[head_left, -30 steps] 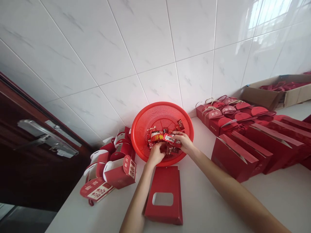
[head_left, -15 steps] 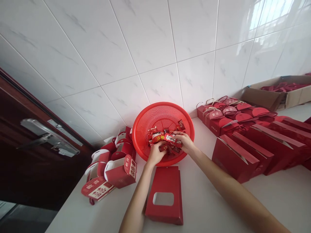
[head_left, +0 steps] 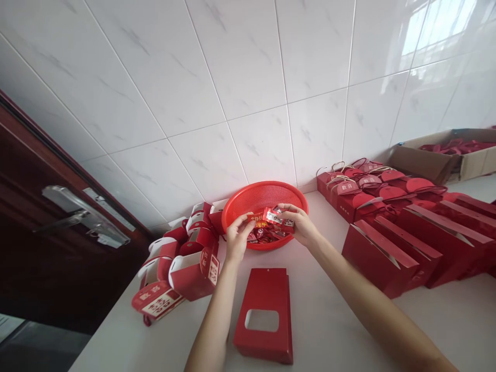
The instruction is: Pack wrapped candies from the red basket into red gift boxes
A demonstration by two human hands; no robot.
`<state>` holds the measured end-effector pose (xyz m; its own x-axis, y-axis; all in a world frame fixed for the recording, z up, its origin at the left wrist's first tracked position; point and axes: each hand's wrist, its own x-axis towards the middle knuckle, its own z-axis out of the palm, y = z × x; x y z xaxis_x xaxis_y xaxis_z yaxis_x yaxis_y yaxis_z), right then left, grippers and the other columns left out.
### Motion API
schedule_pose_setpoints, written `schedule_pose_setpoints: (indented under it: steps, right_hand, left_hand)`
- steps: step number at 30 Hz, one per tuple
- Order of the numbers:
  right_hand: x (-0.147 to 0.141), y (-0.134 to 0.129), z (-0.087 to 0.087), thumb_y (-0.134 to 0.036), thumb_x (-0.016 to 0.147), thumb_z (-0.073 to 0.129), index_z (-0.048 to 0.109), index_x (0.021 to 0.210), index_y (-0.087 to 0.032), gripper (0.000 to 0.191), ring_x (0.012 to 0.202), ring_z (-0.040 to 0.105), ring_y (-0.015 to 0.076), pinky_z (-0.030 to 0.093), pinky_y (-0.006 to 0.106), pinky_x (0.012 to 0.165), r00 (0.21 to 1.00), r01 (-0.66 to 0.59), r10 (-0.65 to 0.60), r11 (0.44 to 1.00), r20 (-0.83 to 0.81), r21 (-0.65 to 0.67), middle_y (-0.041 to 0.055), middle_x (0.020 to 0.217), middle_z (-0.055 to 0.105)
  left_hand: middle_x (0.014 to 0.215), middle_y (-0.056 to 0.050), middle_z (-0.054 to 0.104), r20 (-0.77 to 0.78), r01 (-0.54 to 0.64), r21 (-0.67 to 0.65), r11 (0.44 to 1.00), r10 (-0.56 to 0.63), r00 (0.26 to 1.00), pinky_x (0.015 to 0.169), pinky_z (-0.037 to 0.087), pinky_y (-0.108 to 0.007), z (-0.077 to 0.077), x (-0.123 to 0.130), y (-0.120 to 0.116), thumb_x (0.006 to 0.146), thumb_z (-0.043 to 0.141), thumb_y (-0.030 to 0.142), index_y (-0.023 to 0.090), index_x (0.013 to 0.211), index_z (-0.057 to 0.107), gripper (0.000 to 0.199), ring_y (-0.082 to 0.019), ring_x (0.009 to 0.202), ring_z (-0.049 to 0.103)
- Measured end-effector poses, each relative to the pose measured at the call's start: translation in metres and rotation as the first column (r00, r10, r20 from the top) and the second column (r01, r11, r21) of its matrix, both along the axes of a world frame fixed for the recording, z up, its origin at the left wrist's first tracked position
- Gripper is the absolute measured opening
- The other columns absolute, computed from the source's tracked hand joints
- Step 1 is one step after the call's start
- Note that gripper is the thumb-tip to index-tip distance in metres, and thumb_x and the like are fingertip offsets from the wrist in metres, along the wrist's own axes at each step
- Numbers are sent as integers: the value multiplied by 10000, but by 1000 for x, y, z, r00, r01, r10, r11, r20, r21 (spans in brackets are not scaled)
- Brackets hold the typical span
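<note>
Your left hand (head_left: 236,238) and right hand (head_left: 300,224) pinched small, red, plastic-wrapped packets (head_left: 273,216) above that round red plastic mesh basket (head_left: 263,191), likely so strays landed inside

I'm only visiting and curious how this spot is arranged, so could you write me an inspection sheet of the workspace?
Surface: white tabletop; a red windowed carton lies on it between the forearms.
Job's things: wrapped sweets, some held, others in the red plastic colander.
Clutter: red gift boxes at left; corded gift boxes and upright red cartons at right, open cardboard box beyond.
Grips: left grip and right grip both hold wrapped sweets.
Cables: nothing seen.
Surroundings: white tiled wall behind; dark brown door with metal handle at left.
</note>
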<state>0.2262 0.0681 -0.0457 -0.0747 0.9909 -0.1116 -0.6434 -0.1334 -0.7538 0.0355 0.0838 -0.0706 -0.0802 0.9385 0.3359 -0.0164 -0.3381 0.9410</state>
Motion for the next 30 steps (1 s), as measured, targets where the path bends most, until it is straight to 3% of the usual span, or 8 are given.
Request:
schedule_pose_setpoints:
  steps: [6, 9, 14, 18, 24, 27, 30]
  right_hand:
    - [4, -11, 17, -99, 541, 727, 670, 875, -197, 353, 644, 648, 159, 530, 261, 570, 999, -26, 25, 999, 41, 22, -12, 726, 685]
    - [5, -19, 26, -107, 525, 710, 691, 875, -197, 362, 602, 611, 132, 474, 221, 507, 991, -117, 114, 992, 71, 41, -17, 740, 685]
    - [3, -35, 34, -115, 543, 689, 714, 835, -197, 305, 521, 515, 80, 398, 187, 475, 948, -302, 283, 944, 144, 131, -33, 694, 653]
    - [-1, -44, 37, -143, 571, 705, 742, 896, -204, 333, 577, 562, 105, 445, 211, 535, 917, -384, 349, 905, 194, 185, -9, 741, 682]
    - [-1, -48, 41, -127, 533, 735, 770, 885, -192, 360, 641, 596, 119, 463, 224, 564, 928, -332, 298, 934, 221, 132, 10, 835, 715]
    - [3, -47, 41, -134, 538, 753, 781, 882, -196, 351, 656, 602, 124, 462, 234, 578, 935, -306, 273, 944, 227, 125, 13, 842, 722]
    - [8, -45, 41, -148, 547, 754, 789, 892, -201, 352, 662, 594, 125, 446, 240, 577, 940, -269, 230, 954, 252, 133, 16, 849, 726]
  left_hand:
    - [911, -42, 739, -38, 13, 58, 998, -11, 999, 834, 561, -309, 23, -6, -17, 684, 822, 377, 174, 1066, 737, 441, -189, 873, 694]
    - [786, 0, 690, -101, 4, 130, 992, 10, 995, 745, 561, -269, 39, -8, -30, 725, 807, 370, 191, 1097, 705, 426, -157, 753, 669]
    - [841, -16, 687, -153, -62, 252, 966, 103, 983, 760, 567, -273, 55, -7, -47, 774, 775, 371, 203, 1006, 645, 314, -177, 810, 684]
    - [879, -27, 692, -174, -59, 227, 972, 100, 980, 772, 564, -280, 59, -8, -54, 788, 762, 373, 208, 1034, 615, 330, -194, 865, 693]
    - [951, -44, 697, -306, 29, 136, 990, 14, 952, 812, 559, -311, 63, -13, -62, 829, 722, 413, 212, 1214, 555, 465, -215, 929, 690]
    - [1027, -57, 701, -482, 121, 16, 993, -99, 870, 888, 541, -337, 69, -21, -68, 890, 646, 462, 211, 1186, 561, 397, -225, 1001, 681]
    - [1038, -56, 722, -682, 241, -235, 942, -336, 649, 928, 525, -333, 70, -29, -72, 908, 594, 476, 209, 1046, 635, 304, -232, 1034, 679]
